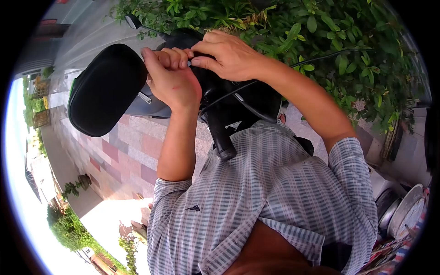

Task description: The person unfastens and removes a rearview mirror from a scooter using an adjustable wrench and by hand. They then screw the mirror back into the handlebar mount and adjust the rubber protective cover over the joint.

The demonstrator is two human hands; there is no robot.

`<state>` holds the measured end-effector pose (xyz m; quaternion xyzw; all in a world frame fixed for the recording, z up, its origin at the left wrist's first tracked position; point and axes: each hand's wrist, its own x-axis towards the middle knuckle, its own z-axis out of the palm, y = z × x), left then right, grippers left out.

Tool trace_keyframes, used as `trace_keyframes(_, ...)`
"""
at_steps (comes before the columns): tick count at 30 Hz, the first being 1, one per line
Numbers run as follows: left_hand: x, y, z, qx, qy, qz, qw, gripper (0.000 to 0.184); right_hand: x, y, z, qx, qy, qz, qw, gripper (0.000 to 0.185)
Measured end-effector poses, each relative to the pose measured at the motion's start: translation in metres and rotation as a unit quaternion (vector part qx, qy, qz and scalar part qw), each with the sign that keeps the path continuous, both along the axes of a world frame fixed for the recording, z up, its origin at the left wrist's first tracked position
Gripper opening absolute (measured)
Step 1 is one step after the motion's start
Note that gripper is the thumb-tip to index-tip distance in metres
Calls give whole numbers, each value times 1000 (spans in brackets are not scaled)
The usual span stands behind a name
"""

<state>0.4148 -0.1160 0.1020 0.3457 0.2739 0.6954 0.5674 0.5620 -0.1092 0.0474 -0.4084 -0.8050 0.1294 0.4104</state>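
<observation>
My left hand (173,82) is turned palm up with its fingers curled over, their tips meeting my right fingers. Thumb and forefinger of my right hand (229,55) are pinched together from the other side. A small grey-blue piece (189,63) shows between the two hands, too little of it visible to name. Both hands are over the dark front of a scooter (215,85). Its black handlebar grip (221,140) points toward my shirt. A large black mirror (107,89), seen from the back, stands beside my left hand on a metal stem (145,97).
A thin black cable (311,60) runs from the handlebar across to leafy bushes (339,59) at the right. A second mirror (133,21) sticks out at the far side. Paving tiles (123,151) lie at the left. Round metal items (405,213) are at the lower right.
</observation>
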Motion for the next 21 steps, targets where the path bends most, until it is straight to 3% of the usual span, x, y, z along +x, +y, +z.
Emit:
trace_keyframes(2, -18, 12, -9, 35, 39, -83, 995, 46, -7, 5, 1, -9, 48, 46, 998, 32)
trace_keyframes(3, -15, 13, -4, 9, 115, -51, 992, 48, -9, 12, 0, -41, 65, 84, 993, 31)
trace_keyframes(6, -12, 11, 1, 21, 79, -49, 995, 46, -8, 20, 3, -193, 143, 155, 958, 29)
trace_keyframes(7, -8, 11, 7, -31, 55, -5, 998, 49, -9, 20, 5, -254, 174, 172, 936, 28)
trace_keyframes(8, -2, 7, 14, -46, 62, -2, 997, 50, -12, 21, 7, -213, 152, 164, 951, 27)
trace_keyframes(10, 3, 3, 19, -62, 76, -12, 995, 51, -19, 19, 9, -134, 110, 145, 974, 25)
trace_keyframes(13, -16, 17, 3, -16, 98, -69, 993, 53, -26, 16, 8, -137, 74, 88, 984, 28)
trace_keyframes(16, -40, 57, -9, -156, -87, -179, 967, 51, -53, 10, 32, -194, -77, -64, 976, 33)
trace_keyframes(17, -38, 62, -11, -169, -71, -168, 969, 49, -61, 11, 22, -178, -57, -104, 977, 38)
trace_keyframes(21, -46, 113, -37, -195, -118, -365, 903, 49, -63, 17, 23, -167, -59, -167, 970, 39)
